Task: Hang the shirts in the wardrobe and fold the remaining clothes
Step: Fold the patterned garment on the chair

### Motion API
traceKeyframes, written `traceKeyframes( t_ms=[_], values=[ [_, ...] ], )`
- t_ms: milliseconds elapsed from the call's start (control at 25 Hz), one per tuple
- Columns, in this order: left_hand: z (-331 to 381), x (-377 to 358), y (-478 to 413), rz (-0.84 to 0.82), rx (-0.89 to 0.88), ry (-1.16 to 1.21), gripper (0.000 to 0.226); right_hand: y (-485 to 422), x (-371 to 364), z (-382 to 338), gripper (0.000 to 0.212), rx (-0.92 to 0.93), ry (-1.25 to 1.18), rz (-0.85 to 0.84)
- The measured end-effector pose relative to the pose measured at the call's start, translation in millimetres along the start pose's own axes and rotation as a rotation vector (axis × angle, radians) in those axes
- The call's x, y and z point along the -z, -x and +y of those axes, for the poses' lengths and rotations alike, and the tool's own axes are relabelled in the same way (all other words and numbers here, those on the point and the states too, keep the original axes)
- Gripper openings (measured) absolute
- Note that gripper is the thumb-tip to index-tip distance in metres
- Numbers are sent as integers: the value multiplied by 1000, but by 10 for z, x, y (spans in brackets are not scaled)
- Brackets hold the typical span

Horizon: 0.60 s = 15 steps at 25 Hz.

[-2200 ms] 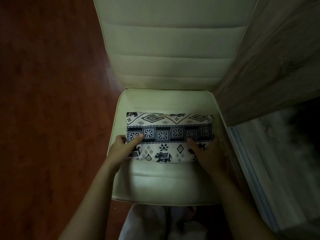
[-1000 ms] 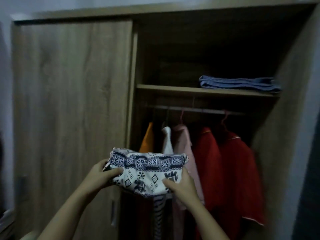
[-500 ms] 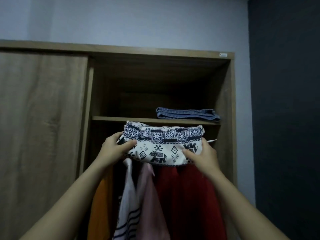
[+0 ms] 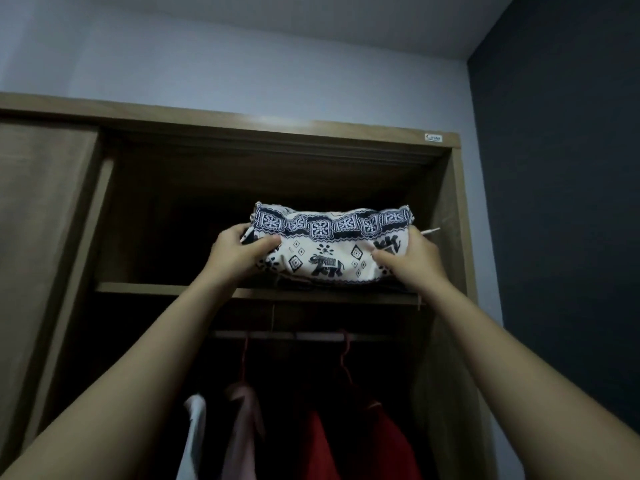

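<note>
Honestly, both hands have a firm hold: the left hand [image 4: 239, 252] pinches the 9 o'clock end of the folded elephant-print garment [image 4: 329, 251] with its thumb on the front, and the right hand [image 4: 412, 261] does the same at the 3 o'clock end. The bundle is at the front edge of the shelf [image 4: 166, 288], and I can't tell if it's resting on it. My worry is letting go too near the lip. It could slide off onto the shirts [image 4: 325, 441] hanging at 6 o'clock, or the fold could flop open. The fingers behind the cloth are hidden and the shelf's back is pitch dark. Something dark sits under the bundle, no idea what.
</note>
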<state>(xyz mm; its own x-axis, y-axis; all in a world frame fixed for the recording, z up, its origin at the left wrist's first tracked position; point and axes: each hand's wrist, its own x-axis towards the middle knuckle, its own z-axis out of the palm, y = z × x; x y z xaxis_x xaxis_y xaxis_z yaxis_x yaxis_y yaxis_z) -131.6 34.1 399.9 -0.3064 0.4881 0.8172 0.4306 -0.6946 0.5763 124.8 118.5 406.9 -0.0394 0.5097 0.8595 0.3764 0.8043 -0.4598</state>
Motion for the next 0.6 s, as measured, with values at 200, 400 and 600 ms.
traceKeyframes(
  t_ms=[200, 400, 600],
  values=[
    [-321, -488, -780, -4, 232, 54, 27, -749, -136, 297, 56, -261, 132, -14],
    [-579, -556, -961, 33, 428, -271, 91, -818, -240, 432, 60, -332, 503, 2],
    [-368, -565, -902, 31, -36, -908, 58, -750, -259, 358, 42, 97, 1156, 93]
  ],
)
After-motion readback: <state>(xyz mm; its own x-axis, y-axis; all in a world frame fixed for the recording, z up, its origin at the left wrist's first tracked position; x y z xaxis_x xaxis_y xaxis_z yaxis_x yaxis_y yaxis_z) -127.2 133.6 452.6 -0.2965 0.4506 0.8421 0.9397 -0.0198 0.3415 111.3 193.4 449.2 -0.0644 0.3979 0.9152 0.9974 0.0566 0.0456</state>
